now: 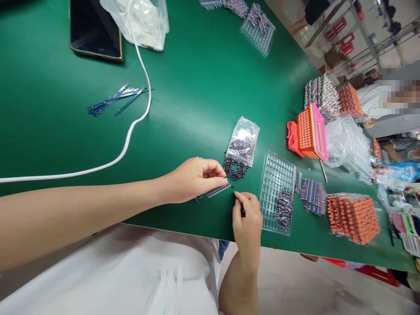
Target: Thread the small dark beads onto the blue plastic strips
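Note:
My left hand (193,179) is closed in a pinch on a thin dark-blue strip (231,173), whose end pokes out past the fingertips. Under that hand lies a small grey ridged strip (218,190), partly covered by the fingers. Just beyond the fingertips is a loose pile of dark shiny beads (236,169), spilling from a clear plastic bag (244,140). My right hand (248,216) has its thumb and forefinger together, close to a single bead (232,186); anything between those fingertips is too small to make out.
A clear compartment tray (271,188) with small dark pieces stands right of my right hand. Further right are bundled strips (313,195), orange stacks (352,218) and an orange basket (306,133). A white cable (126,146), blue strips (114,99) and a phone (95,28) lie left.

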